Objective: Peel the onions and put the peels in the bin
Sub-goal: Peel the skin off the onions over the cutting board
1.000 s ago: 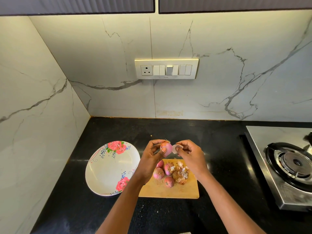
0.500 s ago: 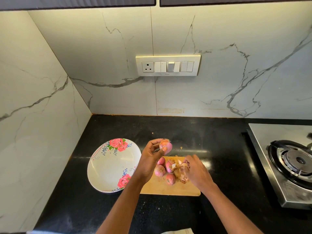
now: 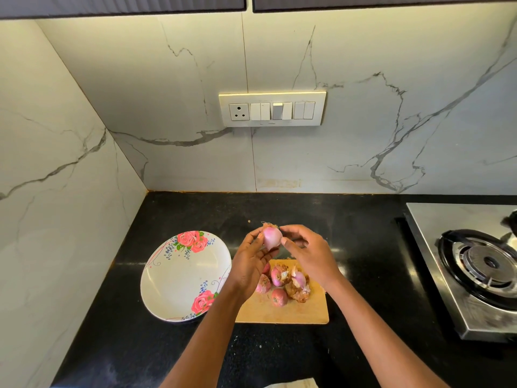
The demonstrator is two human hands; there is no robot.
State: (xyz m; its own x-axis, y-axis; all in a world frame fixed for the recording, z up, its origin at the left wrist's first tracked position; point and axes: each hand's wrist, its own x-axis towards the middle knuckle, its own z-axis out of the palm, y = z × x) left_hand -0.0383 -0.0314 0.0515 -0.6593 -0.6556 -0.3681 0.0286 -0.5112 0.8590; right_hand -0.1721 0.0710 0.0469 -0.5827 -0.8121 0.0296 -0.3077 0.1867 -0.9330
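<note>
My left hand (image 3: 250, 260) holds a small pink onion (image 3: 270, 237) up above the wooden cutting board (image 3: 282, 312). My right hand (image 3: 310, 253) pinches the same onion from the right, at its top and side. On the board lie several more small onions (image 3: 278, 297), some partly hidden under my left hand, and a heap of brown and pink peels (image 3: 299, 288). No bin is in view.
A white plate with red roses (image 3: 179, 278) lies left of the board on the black counter (image 3: 363, 247). A steel gas stove (image 3: 475, 264) stands at the right. Marble walls close the back and left. A switch panel (image 3: 272, 109) is on the back wall.
My right hand pulled a peel off the onion, went down to the peel heap on the board, and has come back up to the onion. My left hand stayed raised, holding it.
</note>
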